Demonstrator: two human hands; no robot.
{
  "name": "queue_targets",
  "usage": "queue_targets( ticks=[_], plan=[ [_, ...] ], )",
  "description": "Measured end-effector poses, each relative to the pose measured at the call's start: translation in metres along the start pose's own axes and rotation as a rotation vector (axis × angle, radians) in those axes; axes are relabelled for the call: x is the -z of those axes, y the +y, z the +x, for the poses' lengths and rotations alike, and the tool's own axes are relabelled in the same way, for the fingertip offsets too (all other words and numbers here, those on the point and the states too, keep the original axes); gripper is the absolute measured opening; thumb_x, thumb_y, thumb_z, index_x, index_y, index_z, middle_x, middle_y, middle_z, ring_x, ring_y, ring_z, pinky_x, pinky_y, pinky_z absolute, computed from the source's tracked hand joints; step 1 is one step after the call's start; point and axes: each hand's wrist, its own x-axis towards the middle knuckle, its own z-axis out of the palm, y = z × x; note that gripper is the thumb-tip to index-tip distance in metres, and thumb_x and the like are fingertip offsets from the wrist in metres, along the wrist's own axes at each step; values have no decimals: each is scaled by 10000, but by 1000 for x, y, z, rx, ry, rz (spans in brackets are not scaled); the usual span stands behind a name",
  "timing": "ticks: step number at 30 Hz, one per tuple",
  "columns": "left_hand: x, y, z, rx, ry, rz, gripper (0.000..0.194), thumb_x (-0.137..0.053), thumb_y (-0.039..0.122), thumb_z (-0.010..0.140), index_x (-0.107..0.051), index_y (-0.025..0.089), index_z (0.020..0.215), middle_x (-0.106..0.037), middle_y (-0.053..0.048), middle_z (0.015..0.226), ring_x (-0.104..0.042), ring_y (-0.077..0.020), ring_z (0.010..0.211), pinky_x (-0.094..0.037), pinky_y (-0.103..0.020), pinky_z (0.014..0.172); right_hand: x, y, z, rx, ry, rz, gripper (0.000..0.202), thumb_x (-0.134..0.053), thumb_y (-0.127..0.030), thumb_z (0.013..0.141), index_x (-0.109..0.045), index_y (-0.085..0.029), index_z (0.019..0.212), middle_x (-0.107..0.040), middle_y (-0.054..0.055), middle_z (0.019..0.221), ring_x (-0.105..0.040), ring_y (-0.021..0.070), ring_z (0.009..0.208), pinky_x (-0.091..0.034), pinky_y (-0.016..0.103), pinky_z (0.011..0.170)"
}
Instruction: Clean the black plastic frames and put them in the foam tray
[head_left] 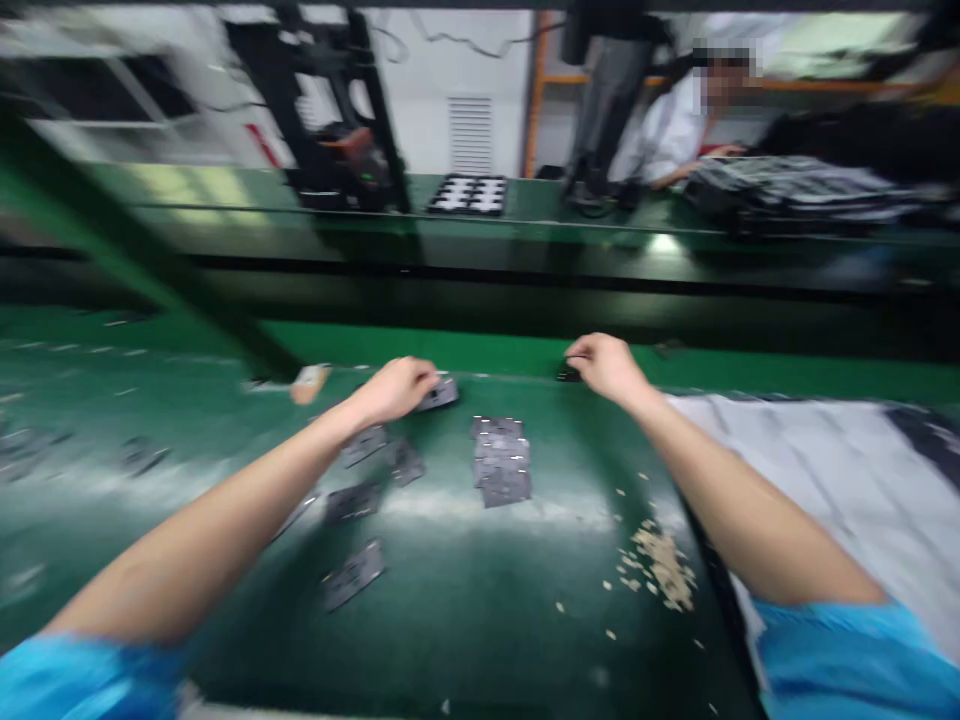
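My left hand (pixel 399 387) reaches to the far side of the green work surface, its fingers closed on the edge of a flat dark grey plate (pixel 442 393) with cut-outs. Right of it, my right hand (pixel 606 366) is pinched at a small black piece (pixel 568 372) near the back edge; blur hides its kind. Between the hands and nearer to me lies an overlapping stack of similar grey plates (pixel 502 462). Several loose plates lie under and beside my left forearm, among them a tilted one (pixel 355 575) at the front.
Small beige bits (pixel 664 568) are heaped near my right forearm. A white compartmented tray (pixel 810 470) stands at the right. A green post (pixel 172 255) slants across the left. Across the bench, a person in white (pixel 667 130) works beside piled dark items (pixel 810 195).
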Motion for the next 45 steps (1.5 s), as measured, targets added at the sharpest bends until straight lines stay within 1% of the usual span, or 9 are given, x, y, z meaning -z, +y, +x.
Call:
queue_targets(
  ticks=[3, 9, 14, 17, 25, 32, 36, 40, 45],
  plan=[
    [-13, -2, -27, -98, -139, -19, 546, -512, 764, 836, -738, 274, 747, -812, 84, 802, -746, -249, 804, -535, -338, 769, 9, -19, -20, -48, -22, -2, 333, -702, -360, 1030, -668, -163, 1297, -683, 97, 1309, -703, 261, 1120, -612, 467, 949],
    [-34, -34, 1, -17, -132, 53, 606, -438, 938, 583, -710, 415, 721, -759, 247, 674, -760, -282, 763, -514, -356, 732, 17, -12, 4, -188, 53, 125, 326, -693, -346, 1037, -664, -160, 1303, -683, 95, 1298, -712, 241, 1086, -624, 440, 921],
    [-25, -22, -8, -99, -135, 80, 495, -460, 728, 815, -726, 312, 788, -840, 45, 881, -758, -294, 871, -556, -367, 829, 20, 5, 20, -222, 47, 357, 424, -601, -405, 1079, -625, -96, 1368, -623, 104, 1375, -696, 214, 1113, -588, 407, 994],
    [-24, -26, -10, -81, -77, 105, 366, -502, 546, 852, -749, 277, 861, -837, -39, 976, -762, -301, 951, -566, -359, 901, 16, 23, 42, -299, -18, 470, 364, -696, -366, 1032, -647, -175, 1339, -668, 104, 1338, -702, 263, 1121, -618, 467, 938],
    [-32, -43, -15, -164, 27, 179, 355, -480, 413, 896, -750, 206, 995, -752, -141, 1129, -699, -337, 1121, -532, -463, 1057, 9, 50, 58, -469, -77, 664, 366, -698, -364, 1032, -647, -173, 1340, -667, 111, 1342, -700, 262, 1125, -615, 468, 945],
    [-39, -43, -15, -182, 47, 210, 343, -471, 382, 941, -725, 191, 1070, -716, -145, 1163, -656, -340, 1179, -520, -495, 1080, 37, 56, 59, -448, 1, 768, 375, -696, -364, 1033, -638, -176, 1352, -661, 112, 1350, -698, 262, 1129, -616, 471, 943],
    [-37, -37, -17, -190, 31, 203, 270, -500, 337, 934, -722, 201, 1006, -716, -135, 1120, -661, -334, 1119, -535, -487, 1030, 44, 40, 31, -318, -64, 842, 314, -692, -355, 1039, -664, -163, 1285, -698, 92, 1251, -722, 225, 1028, -636, 416, 868],
    [-29, -22, -25, -191, 4, 157, 217, -521, 304, 933, -705, 198, 887, -712, -123, 1011, -673, -317, 1035, -543, -472, 982, 52, 12, -33, -104, -87, 883, 134, -772, -247, 963, -719, -143, 1030, -747, 33, 972, -730, 175, 846, -631, 370, 820],
    [-23, 43, -82, -236, -97, -56, 358, -468, 481, 1058, -712, 221, 1085, -745, -86, 1099, -699, -255, 1034, -552, -403, 949, 60, -31, -149, 189, 84, 842, 124, -757, -114, 884, -742, -223, 827, -777, 23, 1026, -727, 189, 1019, -582, 357, 957]
  ],
)
